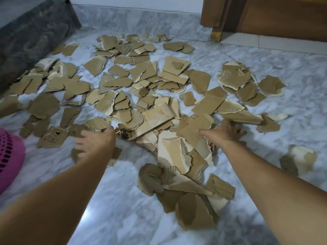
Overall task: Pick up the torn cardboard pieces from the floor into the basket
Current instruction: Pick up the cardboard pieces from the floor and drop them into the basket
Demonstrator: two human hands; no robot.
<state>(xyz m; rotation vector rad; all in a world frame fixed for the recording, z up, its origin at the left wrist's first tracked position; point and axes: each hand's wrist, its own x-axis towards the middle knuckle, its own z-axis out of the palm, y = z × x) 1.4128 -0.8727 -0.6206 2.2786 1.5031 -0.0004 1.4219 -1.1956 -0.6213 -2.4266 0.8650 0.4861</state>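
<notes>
Right hand: right hand reaches into the middle of the scatter, fingers curled down onto a stack of flat tan torn cardboard pieces; a firm grip on it is likely, though blur hides the fingertips.
Left hand: left hand is motion-blurred, fingers spread and relaxed, holding nothing, just above pieces beside a printed tan cardboard scrap.
Task objects: brown torn cardboard pieces litter the grey-white marble floor from the near foreground to the far wall; the densest heap lies between the two hands and towards the viewer.
Basket: pink perforated plastic basket sits at the left edge, only partly in frame.
Key relation: basket lies to the left, much nearer the left hand; the right hand's stack would have to cross the body leftward to reach it.
Progress (judged): early, as most pieces remain on the floor.
Surroundings: dark patterned mattress edge far left; brown wooden furniture far right.
</notes>
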